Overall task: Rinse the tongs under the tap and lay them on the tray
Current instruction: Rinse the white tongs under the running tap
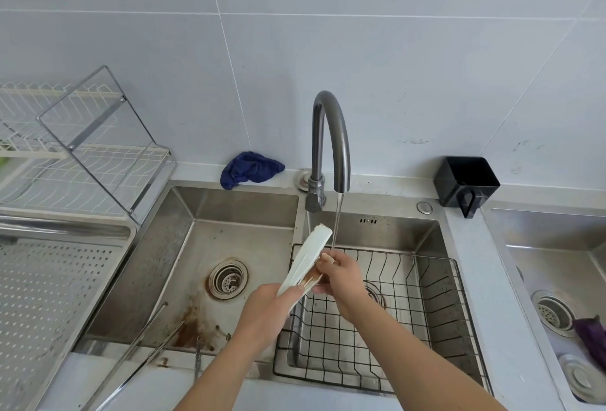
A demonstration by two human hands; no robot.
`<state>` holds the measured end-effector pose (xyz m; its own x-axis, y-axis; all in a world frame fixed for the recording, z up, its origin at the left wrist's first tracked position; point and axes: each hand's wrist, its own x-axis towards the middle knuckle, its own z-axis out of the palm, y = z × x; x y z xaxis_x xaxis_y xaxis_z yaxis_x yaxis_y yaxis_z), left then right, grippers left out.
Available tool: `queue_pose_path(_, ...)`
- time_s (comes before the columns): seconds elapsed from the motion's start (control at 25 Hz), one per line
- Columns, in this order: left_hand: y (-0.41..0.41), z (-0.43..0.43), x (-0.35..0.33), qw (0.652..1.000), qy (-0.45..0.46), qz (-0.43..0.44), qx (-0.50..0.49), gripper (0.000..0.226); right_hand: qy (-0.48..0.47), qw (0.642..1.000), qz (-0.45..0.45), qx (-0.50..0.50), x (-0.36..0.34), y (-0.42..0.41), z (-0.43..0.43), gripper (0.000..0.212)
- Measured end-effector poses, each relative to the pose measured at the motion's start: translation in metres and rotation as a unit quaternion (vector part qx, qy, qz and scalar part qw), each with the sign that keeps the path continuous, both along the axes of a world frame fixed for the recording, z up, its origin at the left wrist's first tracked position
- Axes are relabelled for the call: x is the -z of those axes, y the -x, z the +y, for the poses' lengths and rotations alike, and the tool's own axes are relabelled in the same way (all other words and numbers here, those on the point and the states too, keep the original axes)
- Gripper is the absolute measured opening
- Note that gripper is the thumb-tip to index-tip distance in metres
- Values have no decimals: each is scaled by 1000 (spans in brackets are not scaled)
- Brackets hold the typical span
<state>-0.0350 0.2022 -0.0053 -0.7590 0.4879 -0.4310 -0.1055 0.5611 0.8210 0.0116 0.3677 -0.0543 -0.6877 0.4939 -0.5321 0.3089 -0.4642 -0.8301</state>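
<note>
Water runs from curved grey metal tap [331, 135] onto your R hand [344, 274]; white flat tongs [306, 260] tilt above black wire basket [410, 255]; L hand [269, 315] grips lower end, R hand pinches inner arm; perforated steel tray [49, 279] well left.

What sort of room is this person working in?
Most likely a kitchen washing-up area: a steel double sink with a running tap, white tongs held at the stream, and a wire dish rack on the counter at left.
</note>
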Motion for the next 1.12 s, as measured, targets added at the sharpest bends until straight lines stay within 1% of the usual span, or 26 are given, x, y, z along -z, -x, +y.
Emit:
queue_pose_path(0.12,0,0,-1,1000,1,11,1,62,-5,1000,8,10,-4,3,0,19)
queue_pose_path(0.2,0,1,-3,1000,-1,16,5,62,-35,999,7,-6,-6,6,-7,22)
queue_pose_path(0.24,0,2,-3,1000,-3,15,9,61,-57,998,-7,4,-5,8,-8,18)
queue_pose_path(0.28,-1,3,-4,1000,-4,13,11,60,-71,997,-22,27,-4,10,-8,10)
queue_pose_path(0.32,-2,3,-4,1000,-4,10,11,58,-79,995,-38,48,-3,11,-6,12)
queue_pose_path(0.4,-2,3,-4,1000,0,9,7,52,-55,996,-42,52,-2,12,0,23)
queue_pose_path(0.48,2,2,-4,1000,-2,5,-9,55,-5,1000,-3,19,-4,8,-1,17)
queue_pose_path(0.56,5,0,-4,1000,-2,-1,-15,60,18,999,34,2,-4,4,-3,16)
queue_pose_path(0.6,5,0,-4,1000,-3,-2,-11,59,12,999,31,18,-3,5,-1,16)
queue_pose_path(0.68,2,3,-4,1000,3,7,5,48,14,998,15,60,-3,6,3,22)
queue_pose_path(0.76,3,6,-4,1000,11,26,3,50,46,997,28,56,-3,6,1,21)
queue_pose_path(0.8,6,8,-4,999,12,32,-4,52,61,997,38,42,-5,5,-2,26)
queue_pose_path(0.88,11,11,-3,999,22,48,-1,48,69,996,45,15,-4,1,-6,40)
queue_pose_path(0.92,12,13,-3,998,29,56,8,45,60,997,43,15,-4,2,-5,41)
queue_pose_path(1.04,9,19,-1,998,24,52,15,46,45,997,23,50,-2,8,6,28)
queue_pose_path(1.12,9,20,1,999,6,32,-4,53,60,996,37,47,-4,8,3,30)
